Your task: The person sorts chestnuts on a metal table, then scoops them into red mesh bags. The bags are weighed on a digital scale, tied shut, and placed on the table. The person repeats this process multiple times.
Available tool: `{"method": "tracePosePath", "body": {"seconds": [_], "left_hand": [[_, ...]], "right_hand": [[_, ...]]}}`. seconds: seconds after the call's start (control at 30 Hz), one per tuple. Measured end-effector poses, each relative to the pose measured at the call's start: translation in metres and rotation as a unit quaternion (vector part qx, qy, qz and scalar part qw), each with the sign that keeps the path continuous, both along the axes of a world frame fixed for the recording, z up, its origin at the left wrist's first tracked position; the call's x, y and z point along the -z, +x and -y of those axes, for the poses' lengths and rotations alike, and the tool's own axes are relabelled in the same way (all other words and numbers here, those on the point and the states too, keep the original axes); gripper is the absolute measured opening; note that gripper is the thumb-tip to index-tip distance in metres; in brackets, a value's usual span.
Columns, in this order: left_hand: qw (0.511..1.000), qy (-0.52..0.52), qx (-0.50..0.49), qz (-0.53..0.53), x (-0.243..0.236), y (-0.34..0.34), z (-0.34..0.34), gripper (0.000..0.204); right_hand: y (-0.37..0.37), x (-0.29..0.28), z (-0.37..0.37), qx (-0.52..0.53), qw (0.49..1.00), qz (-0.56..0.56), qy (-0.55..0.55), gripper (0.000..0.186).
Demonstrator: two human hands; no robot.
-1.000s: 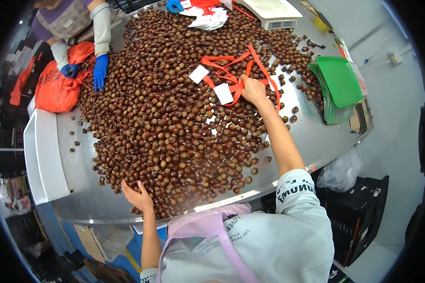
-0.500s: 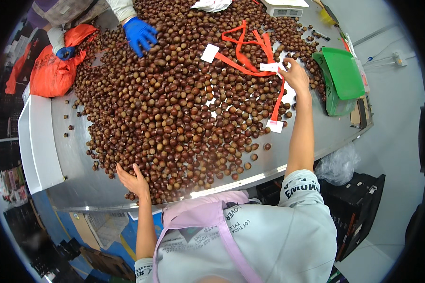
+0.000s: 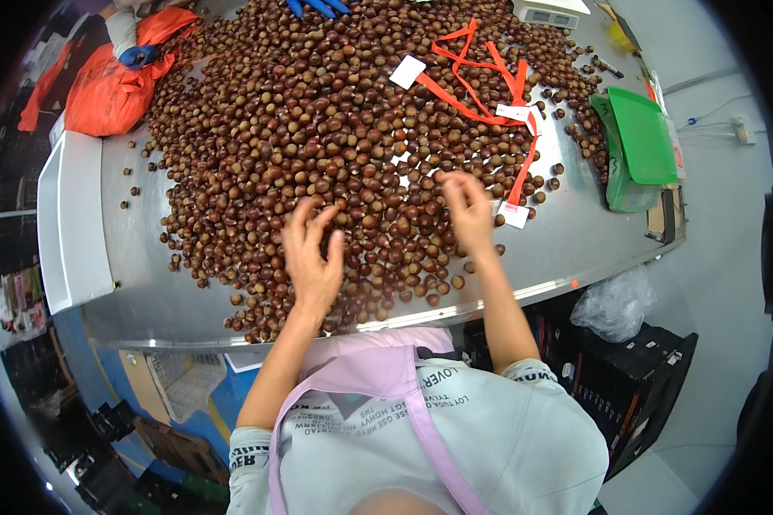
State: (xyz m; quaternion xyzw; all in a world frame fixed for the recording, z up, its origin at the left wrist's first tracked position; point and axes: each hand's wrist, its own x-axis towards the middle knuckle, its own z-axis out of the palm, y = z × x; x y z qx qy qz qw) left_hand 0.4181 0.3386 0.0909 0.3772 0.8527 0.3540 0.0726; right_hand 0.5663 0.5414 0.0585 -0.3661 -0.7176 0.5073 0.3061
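Head view: brown nuts heaped on steel table, probably for easy two-handed reach; left hand over near part, fingers apart; right hand fingers bent, blurred, cannot tell if gripping; red straps spread beyond it, likely kept within reach; containers: orange bag bulging, contents hidden; green bin right, inside not visible

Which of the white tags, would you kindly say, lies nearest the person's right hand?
The lowest white tag, just right of the right hand; the other white tags lie farther up the picture.
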Motion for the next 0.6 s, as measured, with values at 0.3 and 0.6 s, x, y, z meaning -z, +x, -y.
{"method": "tracePosePath", "body": {"seconds": [0.3,0.6], "left_hand": [[0.63,0.176,-0.09,0.751,0.005,0.018,0.015,0.056],[0.681,0.212,-0.122,0.691,0.028,0.009,0.082,0.035]], "right_hand": [[-0.029,-0.026,0.116,-0.249,0.948,-0.094,0.177,0.018],[0.091,0.034,-0.073,0.255,0.917,0.126,0.279,0.022]]}}
